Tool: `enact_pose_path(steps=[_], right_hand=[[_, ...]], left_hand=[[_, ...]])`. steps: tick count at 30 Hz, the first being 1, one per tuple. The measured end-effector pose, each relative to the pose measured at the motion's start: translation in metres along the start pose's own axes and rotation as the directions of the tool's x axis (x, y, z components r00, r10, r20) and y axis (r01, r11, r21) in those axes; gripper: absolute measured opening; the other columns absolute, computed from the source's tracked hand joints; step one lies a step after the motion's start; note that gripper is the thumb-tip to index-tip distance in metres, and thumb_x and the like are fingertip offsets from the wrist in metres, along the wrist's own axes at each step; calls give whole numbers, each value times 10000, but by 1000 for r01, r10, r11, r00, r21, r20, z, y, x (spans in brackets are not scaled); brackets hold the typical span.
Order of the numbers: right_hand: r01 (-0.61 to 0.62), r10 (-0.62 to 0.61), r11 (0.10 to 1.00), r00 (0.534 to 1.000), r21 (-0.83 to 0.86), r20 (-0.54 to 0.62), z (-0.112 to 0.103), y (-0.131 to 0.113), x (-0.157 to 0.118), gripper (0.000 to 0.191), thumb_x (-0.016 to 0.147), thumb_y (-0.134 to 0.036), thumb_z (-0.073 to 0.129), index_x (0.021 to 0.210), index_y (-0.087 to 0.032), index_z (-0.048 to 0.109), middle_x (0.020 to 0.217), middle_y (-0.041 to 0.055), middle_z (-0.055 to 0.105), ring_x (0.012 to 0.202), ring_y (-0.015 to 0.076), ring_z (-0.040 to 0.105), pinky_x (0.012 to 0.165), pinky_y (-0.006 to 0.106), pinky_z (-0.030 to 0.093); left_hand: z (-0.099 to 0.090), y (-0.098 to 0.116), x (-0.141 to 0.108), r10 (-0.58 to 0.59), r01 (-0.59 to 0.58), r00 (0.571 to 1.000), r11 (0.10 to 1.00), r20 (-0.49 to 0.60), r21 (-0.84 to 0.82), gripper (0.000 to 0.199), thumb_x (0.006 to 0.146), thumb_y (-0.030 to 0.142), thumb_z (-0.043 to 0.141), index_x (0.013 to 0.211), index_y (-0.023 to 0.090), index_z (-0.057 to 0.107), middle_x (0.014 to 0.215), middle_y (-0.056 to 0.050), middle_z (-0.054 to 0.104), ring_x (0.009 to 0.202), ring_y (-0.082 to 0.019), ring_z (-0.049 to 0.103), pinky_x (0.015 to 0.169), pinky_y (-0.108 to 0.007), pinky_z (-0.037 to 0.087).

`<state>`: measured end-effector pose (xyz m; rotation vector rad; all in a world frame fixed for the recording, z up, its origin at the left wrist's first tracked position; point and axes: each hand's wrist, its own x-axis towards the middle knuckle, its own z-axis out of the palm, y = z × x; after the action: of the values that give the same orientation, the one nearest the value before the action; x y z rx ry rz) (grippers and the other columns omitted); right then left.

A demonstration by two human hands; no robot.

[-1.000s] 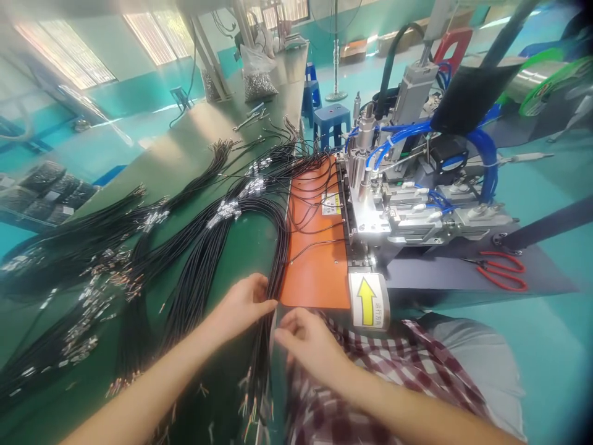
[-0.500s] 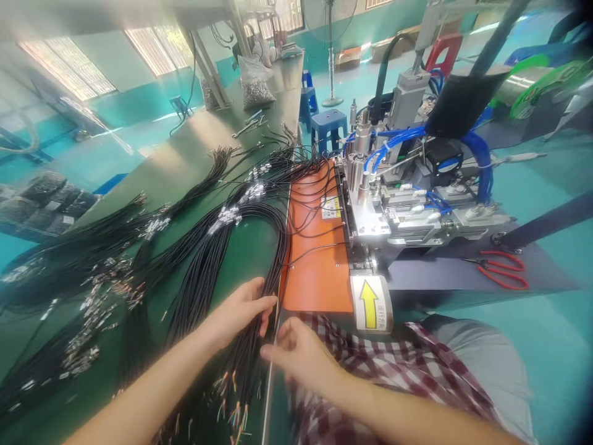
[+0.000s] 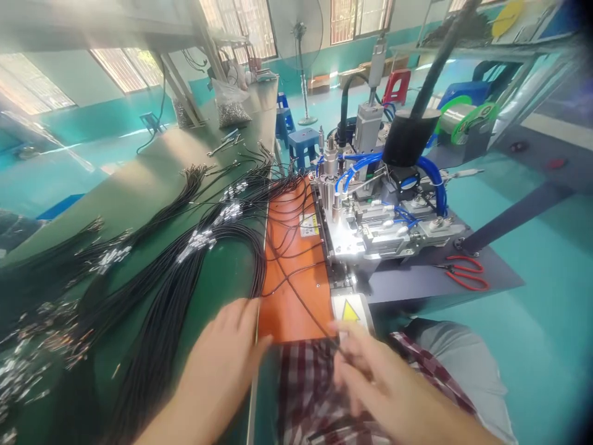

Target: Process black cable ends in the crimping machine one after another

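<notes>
My right hand (image 3: 370, 371) is pinched around a single black cable (image 3: 300, 300), in front of the machine's near end. From the hand the cable slants up and left across the orange plate (image 3: 296, 321). At the green table's edge, my left hand (image 3: 225, 346) is over the curved bundle of black cables (image 3: 252, 253), fingers forward and thumb apart; I see nothing held in it. Silver connector ends (image 3: 197, 242) are gathered along the bundle. Several cables run over the plate to the metal machine (image 3: 345, 238). Both hands are slightly blurred.
More cable bundles (image 3: 50, 262) lie on the green table (image 3: 139, 179) to the left. Red-handled pliers (image 3: 467, 272) rest on the machine's grey base. A bag of small parts (image 3: 231, 111) and wrenches stand farther back. Blue stools (image 3: 303, 145) and a fan are beyond.
My right hand has moved right and now has a cable in it, drawn across the orange plate. My left hand has opened out over the table edge. The view has shifted right.
</notes>
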<state>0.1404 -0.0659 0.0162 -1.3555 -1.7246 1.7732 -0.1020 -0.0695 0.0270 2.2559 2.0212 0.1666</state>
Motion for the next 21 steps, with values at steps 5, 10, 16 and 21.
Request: enact_pose_path(steps=[5, 10, 16, 21], right_hand=[[90, -91, 996, 994, -15, -67, -33, 12, -7, 120, 899, -252, 466, 998, -248, 534, 853, 29, 659, 738, 177, 640, 661, 265, 506], [7, -17, 999, 960, -36, -279, -55, 23, 2, 64, 816, -243, 577, 768, -222, 541, 668, -9, 600, 620, 155, 578, 561, 238, 453], [-5, 49, 989, 955, 150, -292, -62, 22, 16, 74, 826, -280, 571, 823, -215, 607, 621, -37, 591, 519, 114, 554, 515, 217, 433], [53, -4, 991, 932, 126, -361, -56, 21, 34, 116, 801, -314, 621, 747, -212, 635, 626, -19, 594, 554, 133, 558, 518, 221, 450]], left_hand=[[-9, 83, 35, 572, -465, 808, 768, 143, -441, 514, 824, 269, 633, 1291, 183, 435, 1181, -122, 617, 1083, -275, 551, 943, -399, 436], [5, 101, 67, 571, -245, 764, 689, 302, -682, 242, 899, 224, 487, 1141, 211, 498, 866, -36, 636, 701, -170, 558, 609, -263, 413], [25, 90, 72, 422, -27, 854, 618, 303, -786, 205, 949, 221, 384, 771, 208, 486, 714, 35, 527, 645, -117, 461, 592, -229, 344], [25, 90, 75, 354, -20, 894, 644, 275, -765, 184, 936, 269, 405, 822, 195, 529, 782, -15, 574, 712, -155, 506, 623, -255, 359]])
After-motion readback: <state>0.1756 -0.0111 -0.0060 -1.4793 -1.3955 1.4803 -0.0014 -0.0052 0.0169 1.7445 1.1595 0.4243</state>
